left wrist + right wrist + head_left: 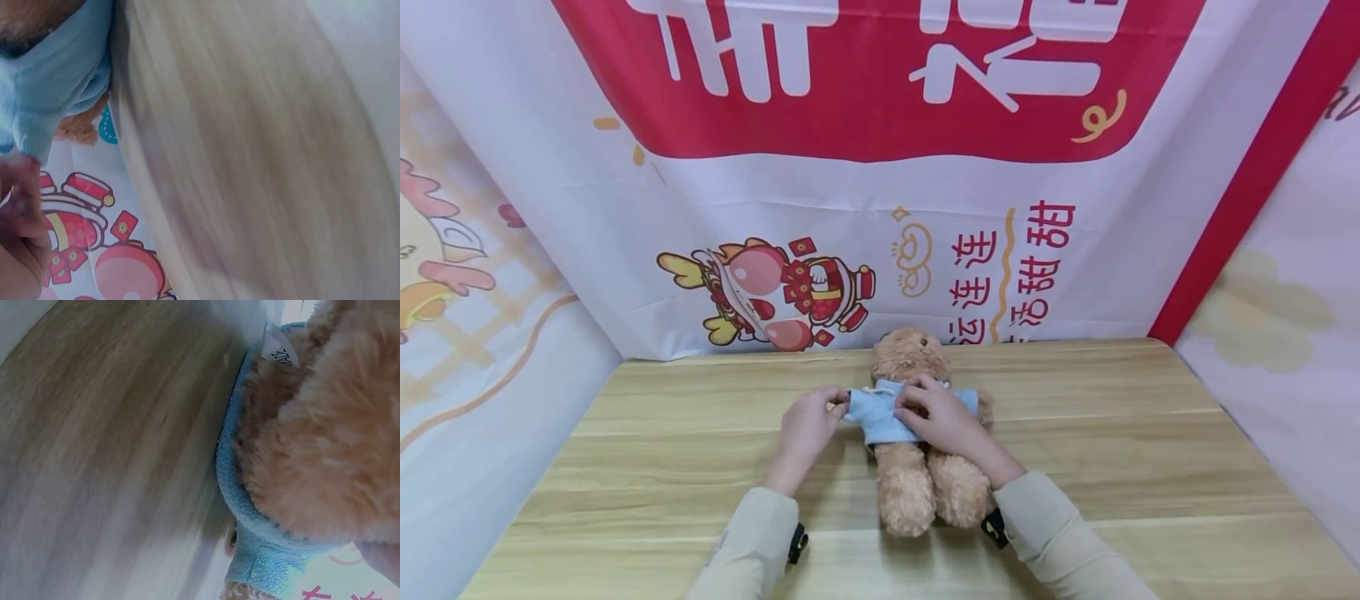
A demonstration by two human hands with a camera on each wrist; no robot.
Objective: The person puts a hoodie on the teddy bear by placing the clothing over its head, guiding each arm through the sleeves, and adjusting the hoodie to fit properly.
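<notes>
A light-brown plush teddy bear [906,492] lies on its back, its head toward the back edge of the table. It wears a light-blue shirt [883,425]. At the bear's sleeve on the left, my left hand [808,427] pinches the cuff [34,134] between thumb and fingers. My right hand [947,423] is over the chest, its bent fingers and thumb gripping the shirt front. The right wrist view shows the furry lower body [337,444], the shirt's hem [228,462] and a white label [276,347]. The right fingertips are hidden there.
The bear lies on a wood-grain table [700,450]. Behind its back edge hangs a white and red printed cloth [865,183]. Printed side panels [1285,333] stand at left and right. Black straps [995,528] show under the sleeves.
</notes>
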